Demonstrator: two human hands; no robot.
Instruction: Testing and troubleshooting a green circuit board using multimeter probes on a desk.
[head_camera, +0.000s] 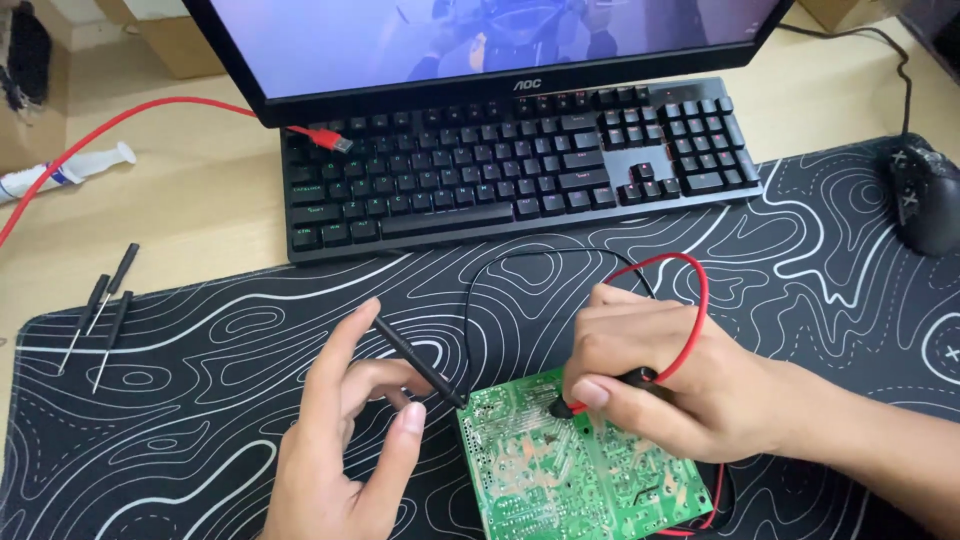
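Note:
A green circuit board (560, 475) lies solder side up on a black desk mat (200, 400) with white wavy lines. My left hand (345, 430) holds a thin black test probe (420, 362) between thumb and fingers; its tip touches the board's upper left corner. My right hand (665, 385) pinches a second probe (600, 393) with a red lead (695, 300), its tip pressed on the board's top edge. A black lead (480, 300) loops over the mat above the board.
A black keyboard (510, 165) and a monitor (480, 50) stand behind the mat. A black mouse (925, 195) sits at the right. Three small screwdrivers (100, 310) lie at the mat's left edge. A red cable (110, 130) and a white tube (65, 170) rest far left.

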